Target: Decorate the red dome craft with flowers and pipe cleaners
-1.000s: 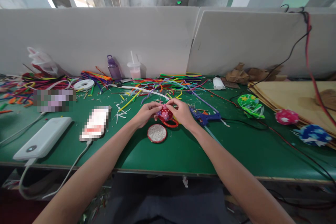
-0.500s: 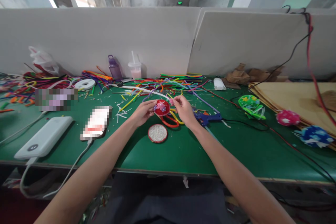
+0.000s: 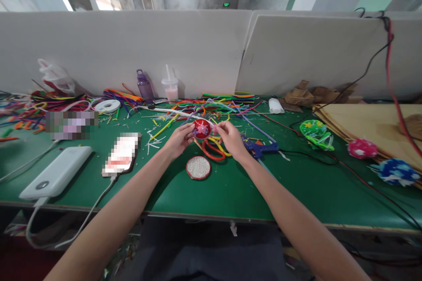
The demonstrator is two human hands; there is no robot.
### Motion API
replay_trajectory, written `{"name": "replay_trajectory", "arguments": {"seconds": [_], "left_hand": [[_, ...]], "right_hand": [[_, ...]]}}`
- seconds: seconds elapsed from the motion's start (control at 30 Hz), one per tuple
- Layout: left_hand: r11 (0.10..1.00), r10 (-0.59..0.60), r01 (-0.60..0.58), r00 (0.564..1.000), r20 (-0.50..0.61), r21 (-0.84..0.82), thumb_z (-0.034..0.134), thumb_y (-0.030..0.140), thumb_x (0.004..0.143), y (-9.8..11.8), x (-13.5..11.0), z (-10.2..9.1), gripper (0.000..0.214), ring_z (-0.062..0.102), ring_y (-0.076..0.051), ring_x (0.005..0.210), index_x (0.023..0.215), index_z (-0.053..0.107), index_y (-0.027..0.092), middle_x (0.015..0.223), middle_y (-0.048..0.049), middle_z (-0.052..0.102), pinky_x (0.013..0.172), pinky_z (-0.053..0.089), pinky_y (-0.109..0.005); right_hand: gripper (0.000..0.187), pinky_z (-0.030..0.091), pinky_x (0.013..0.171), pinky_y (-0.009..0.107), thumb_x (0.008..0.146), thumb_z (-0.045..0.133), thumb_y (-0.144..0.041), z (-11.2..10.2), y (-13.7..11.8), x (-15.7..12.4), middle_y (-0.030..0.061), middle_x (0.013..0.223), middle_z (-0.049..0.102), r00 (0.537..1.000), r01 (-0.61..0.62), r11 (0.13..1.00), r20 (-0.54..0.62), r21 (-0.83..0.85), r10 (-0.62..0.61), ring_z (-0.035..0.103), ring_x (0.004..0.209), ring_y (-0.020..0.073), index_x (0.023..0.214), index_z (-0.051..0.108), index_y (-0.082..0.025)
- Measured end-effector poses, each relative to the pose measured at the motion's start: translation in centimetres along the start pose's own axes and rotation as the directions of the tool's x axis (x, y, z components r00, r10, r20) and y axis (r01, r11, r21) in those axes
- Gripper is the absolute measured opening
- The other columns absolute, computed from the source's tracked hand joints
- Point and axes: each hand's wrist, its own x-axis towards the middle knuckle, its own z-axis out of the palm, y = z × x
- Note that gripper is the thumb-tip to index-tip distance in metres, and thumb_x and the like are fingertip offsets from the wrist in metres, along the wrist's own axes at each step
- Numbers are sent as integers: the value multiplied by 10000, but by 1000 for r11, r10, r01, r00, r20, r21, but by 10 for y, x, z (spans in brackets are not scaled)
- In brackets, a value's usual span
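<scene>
My left hand is closed on the edge of a small red round piece that bears pink and purple flowers. My right hand pinches a small pink flower just beside the red piece's right edge. Whether the two touch I cannot tell. Below them, scissors with red-orange handles lie on the green table. A round dish of white beads stands closer to me. A blue glue gun lies right of my right hand.
Several coloured pipe cleaners lie along the back, near a purple bottle and a lidded cup. At left are a white power bank and a phone. Felt pieces, one green, lie at right.
The red piece has tilted and shifted slightly up and left in my left hand. The pink flower in my right hand stays close beside it, a touch lower.
</scene>
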Motion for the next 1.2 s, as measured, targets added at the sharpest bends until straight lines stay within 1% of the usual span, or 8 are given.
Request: {"name": "replay_trajectory", "arguments": {"seconds": [0.2, 0.4, 0.6, 0.87, 1.03, 1.2], "left_hand": [[1000, 8, -8, 999, 41, -5, 663, 291, 779, -2, 3, -3, 163, 573, -59, 578, 855, 643, 149, 732, -2, 643, 488, 461, -139], [1000, 16, -16, 999, 49, 5, 678, 280, 766, -1, 0, 0, 172, 509, -51, 510, 848, 648, 132, 646, 9, 593, 464, 446, -132], [1000, 14, -15, 999, 44, 22, 692, 243, 748, 0, -2, 2, 144, 484, -45, 486, 834, 654, 135, 617, 17, 577, 447, 427, -128], [1000, 9, -10, 998, 56, 7, 712, 301, 733, 0, 0, 1, 190, 481, -46, 480, 801, 657, 132, 576, 28, 543, 452, 437, -132], [1000, 8, -9, 998, 56, 29, 690, 294, 751, -1, 0, 1, 178, 490, -48, 481, 815, 666, 130, 611, 9, 584, 438, 422, -135], [997, 13, -13, 1000, 6, 72, 688, 237, 745, 0, -1, 2, 148, 511, -53, 496, 844, 680, 128, 648, -7, 633, 439, 410, -144]], "right_hand": [[157, 477, 452, 244, 782, 519, -366, 0, -1, 1, 39, 820, 629, 999, -35, 998, 15, 49, 34, 633, 807, 198, 814, 499, -214], [153, 483, 458, 251, 777, 520, -362, 0, -2, 1, 44, 836, 634, 999, -49, 996, 23, 68, 47, 640, 813, 206, 808, 498, -214], [145, 459, 433, 225, 780, 519, -359, 1, -3, 0, 32, 824, 634, 998, -61, 995, 36, 79, 58, 650, 780, 188, 782, 485, -218], [127, 444, 421, 215, 784, 510, -342, 1, -3, 0, 30, 823, 643, 997, -65, 994, 42, 83, 62, 661, 782, 187, 781, 478, -219], [126, 436, 412, 211, 785, 513, -338, 1, -5, -1, 28, 808, 637, 996, -68, 994, 55, 84, 64, 666, 780, 188, 780, 474, -219], [116, 424, 408, 216, 788, 499, -335, 1, -6, -2, 20, 758, 638, 996, -52, 997, 73, 63, 48, 663, 758, 188, 797, 484, -221]]}}
